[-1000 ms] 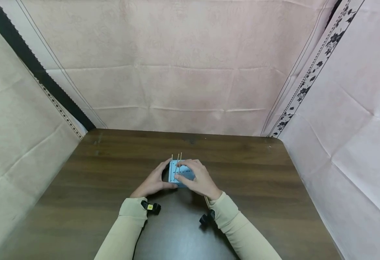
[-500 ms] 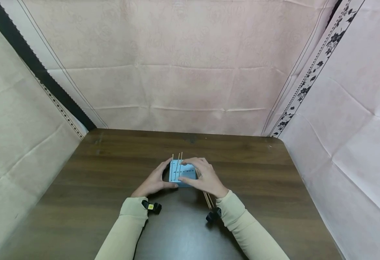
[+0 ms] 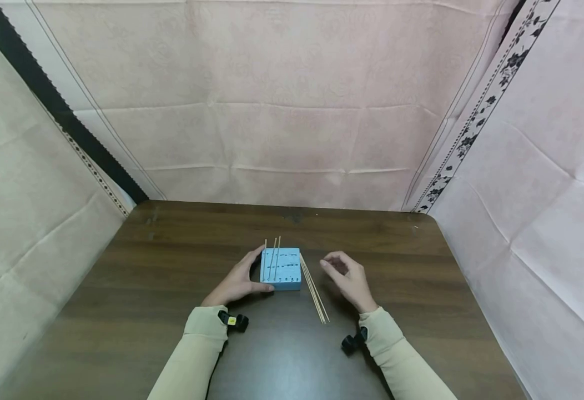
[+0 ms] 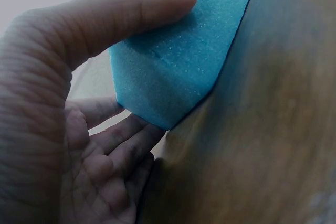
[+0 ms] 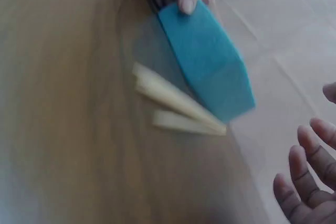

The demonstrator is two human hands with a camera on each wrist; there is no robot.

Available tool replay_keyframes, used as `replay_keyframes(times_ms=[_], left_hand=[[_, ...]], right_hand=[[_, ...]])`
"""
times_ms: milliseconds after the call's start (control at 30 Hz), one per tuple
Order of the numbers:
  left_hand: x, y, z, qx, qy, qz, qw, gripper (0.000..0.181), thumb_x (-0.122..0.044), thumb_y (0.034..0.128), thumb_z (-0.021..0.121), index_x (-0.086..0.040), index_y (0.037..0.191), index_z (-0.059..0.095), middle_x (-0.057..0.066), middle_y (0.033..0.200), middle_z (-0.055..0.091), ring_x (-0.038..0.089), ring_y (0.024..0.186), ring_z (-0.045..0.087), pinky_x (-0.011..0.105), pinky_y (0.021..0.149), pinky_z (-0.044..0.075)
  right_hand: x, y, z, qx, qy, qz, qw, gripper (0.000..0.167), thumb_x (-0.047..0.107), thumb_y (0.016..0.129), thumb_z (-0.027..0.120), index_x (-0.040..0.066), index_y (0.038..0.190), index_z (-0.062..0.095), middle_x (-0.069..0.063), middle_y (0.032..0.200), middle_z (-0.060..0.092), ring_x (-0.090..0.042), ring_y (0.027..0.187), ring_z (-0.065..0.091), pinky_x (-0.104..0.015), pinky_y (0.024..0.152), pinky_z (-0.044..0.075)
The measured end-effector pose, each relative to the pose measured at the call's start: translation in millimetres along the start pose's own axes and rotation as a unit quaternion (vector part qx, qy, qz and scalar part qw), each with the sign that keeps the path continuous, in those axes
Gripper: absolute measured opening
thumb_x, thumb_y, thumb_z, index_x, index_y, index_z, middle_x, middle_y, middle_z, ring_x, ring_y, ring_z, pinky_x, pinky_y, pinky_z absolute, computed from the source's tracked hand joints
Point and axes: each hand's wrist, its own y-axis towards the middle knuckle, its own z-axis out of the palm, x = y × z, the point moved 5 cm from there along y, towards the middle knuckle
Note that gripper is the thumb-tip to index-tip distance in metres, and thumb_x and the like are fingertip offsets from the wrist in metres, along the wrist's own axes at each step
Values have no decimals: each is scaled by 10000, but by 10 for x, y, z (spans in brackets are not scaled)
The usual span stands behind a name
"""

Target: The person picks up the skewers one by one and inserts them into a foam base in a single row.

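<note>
A light blue foam-like block (image 3: 288, 269) with rows of small dark marks or holes on top sits on the table. My left hand (image 3: 237, 282) grips its left side, thumb on the near face and fingers behind; the left wrist view shows the thumb (image 4: 131, 11) against the block (image 4: 173, 72). Three thin wooden sticks (image 3: 275, 260) stand upright in the block's left part. Several more sticks (image 3: 315, 294) lie along its right side. Right of those, my right hand (image 3: 350, 280) hovers with loosely bent fingers (image 5: 302, 171) and holds nothing.
The brown wood-grain table (image 3: 187, 233) carries the block and sticks. Pale cloth walls (image 3: 292, 111) enclose it at the back and both sides. A small dark camera (image 3: 354, 340) is strapped to the right wrist, another (image 3: 239, 322) to the left.
My right hand has left the upright sticks over the block and moved right, past the lying sticks, which now show fully. The left hand stays on the block.
</note>
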Motion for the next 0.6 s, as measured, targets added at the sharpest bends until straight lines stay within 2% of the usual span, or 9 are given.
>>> replay_keyframes(times_ms=[100,200,300,400,467,600], left_hand=[[1,0,8,-5,-8,3,10000,1169,-490,682,914,-306,1611,230,22,1631,268,300,1483,257,651,1109,273],[0,1,10,13,-6,-4,10000,1172,-505,680,911,-304,1611,229,39,1634,263,317,1484,254,663,1103,273],[-1,1,5,44,-15,-18,10000,1179,-522,676,907,-307,1612,225,49,1636,259,327,1485,248,670,1103,265],[-1,3,-4,56,-7,-19,10000,1187,-518,673,911,-313,1613,216,52,1635,258,323,1486,245,663,1112,257],[3,4,-7,61,16,-11,10000,1192,-513,673,914,-311,1615,211,47,1634,260,313,1486,245,647,1119,257],[17,5,-1,74,8,-3,10000,1187,-509,681,911,-296,1616,211,49,1634,258,319,1486,245,650,1117,258]], right_hand=[[-156,-76,-75,-247,-80,282,9993,181,376,939,725,204,994,704,33,921,692,-167,826,641,-294,715,525],[-242,-164,-62,-100,-446,407,9981,153,368,920,750,225,949,702,57,878,675,-147,785,616,-276,679,508],[-265,-231,13,249,-1042,281,9939,147,363,898,777,241,933,701,93,861,656,-115,789,581,-281,686,491],[-237,-257,96,498,-1545,-25,9867,161,338,876,801,229,944,703,113,867,631,-106,821,539,-305,714,468],[-220,-262,130,517,-1715,-173,9837,172,303,861,817,208,950,704,109,863,619,-107,832,514,-319,723,450],[-206,-269,162,511,-1856,-231,9810,167,253,849,829,189,939,704,102,856,603,-113,832,494,-322,726,432]])
